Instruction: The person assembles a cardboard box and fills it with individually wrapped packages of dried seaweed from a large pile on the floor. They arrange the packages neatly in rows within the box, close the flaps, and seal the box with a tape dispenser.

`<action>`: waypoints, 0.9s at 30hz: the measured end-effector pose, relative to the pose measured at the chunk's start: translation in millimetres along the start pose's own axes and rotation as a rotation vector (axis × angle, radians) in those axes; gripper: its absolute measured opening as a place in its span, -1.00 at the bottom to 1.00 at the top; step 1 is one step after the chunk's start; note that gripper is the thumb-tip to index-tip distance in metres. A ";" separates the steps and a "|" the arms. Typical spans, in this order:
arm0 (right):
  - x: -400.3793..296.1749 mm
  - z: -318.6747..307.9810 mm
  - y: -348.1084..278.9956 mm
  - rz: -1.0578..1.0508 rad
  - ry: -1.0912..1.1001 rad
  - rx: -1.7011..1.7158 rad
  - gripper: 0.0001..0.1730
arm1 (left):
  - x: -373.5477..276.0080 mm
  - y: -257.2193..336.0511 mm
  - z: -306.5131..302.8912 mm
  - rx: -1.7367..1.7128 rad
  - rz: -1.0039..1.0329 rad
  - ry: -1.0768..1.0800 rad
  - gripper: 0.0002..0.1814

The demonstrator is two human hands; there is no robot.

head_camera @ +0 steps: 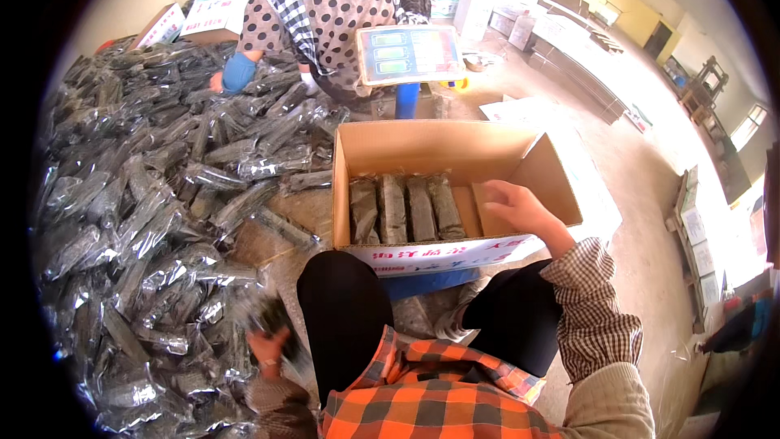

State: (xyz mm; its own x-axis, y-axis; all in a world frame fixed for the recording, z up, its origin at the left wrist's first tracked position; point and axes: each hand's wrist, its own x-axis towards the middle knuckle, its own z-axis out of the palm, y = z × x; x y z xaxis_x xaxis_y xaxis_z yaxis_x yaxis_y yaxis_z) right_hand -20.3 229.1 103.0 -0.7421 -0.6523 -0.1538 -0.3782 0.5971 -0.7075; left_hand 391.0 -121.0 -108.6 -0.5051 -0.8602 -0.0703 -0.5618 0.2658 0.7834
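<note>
In front of me stands an open cardboard box (439,134) with red writing on its near side. Several dark bundles (420,207) wrapped in clear plastic lie side by side in its left and middle part. My right hand (515,204) is over the right part of the box, fingers bent, with no bundle seen in it. Low on the left, my left hand (268,347) is at a blurred, dark plastic-wrapped bundle (271,314) beside my knee; the blur hides how firmly it is held.
A large heap of wrapped bundles (152,195) spreads over the floor on the left. Behind the box is a scale display (411,55) on a blue post. A co-worker (341,12) bends over the heap. White cartons (475,6) and flat cardboard stacks (573,73) stand farther back.
</note>
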 end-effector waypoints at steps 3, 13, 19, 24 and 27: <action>10.8 32.5 -67.6 -0.473 -0.034 -0.205 -0.26 | 60.9 106.3 -54.3 -0.056 0.456 0.240 -0.15; 39.4 96.2 -164.9 -0.582 -0.198 0.891 0.16 | 61.6 357.1 34.8 -1.116 0.497 -0.512 -0.38; 34.0 27.4 -71.2 0.295 -0.405 1.419 -0.31 | 39.2 340.6 104.3 -0.296 0.854 -0.823 -0.16; 54.4 -32.8 39.6 0.784 -0.170 1.325 -0.56 | 49.0 330.4 115.1 0.703 0.844 -1.205 -0.73; 82.6 -24.7 125.1 0.864 -0.324 1.159 -0.49 | 55.3 317.5 107.8 0.704 0.964 -1.117 -0.88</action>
State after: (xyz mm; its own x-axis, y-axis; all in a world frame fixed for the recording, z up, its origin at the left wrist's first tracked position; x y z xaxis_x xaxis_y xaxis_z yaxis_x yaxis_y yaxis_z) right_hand -142.6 261.5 18.8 -0.2903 -0.4633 -0.8373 0.8635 0.2503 -0.4379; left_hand 114.1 -37.2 69.7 -0.8457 0.3732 -0.3815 0.2120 0.8909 0.4017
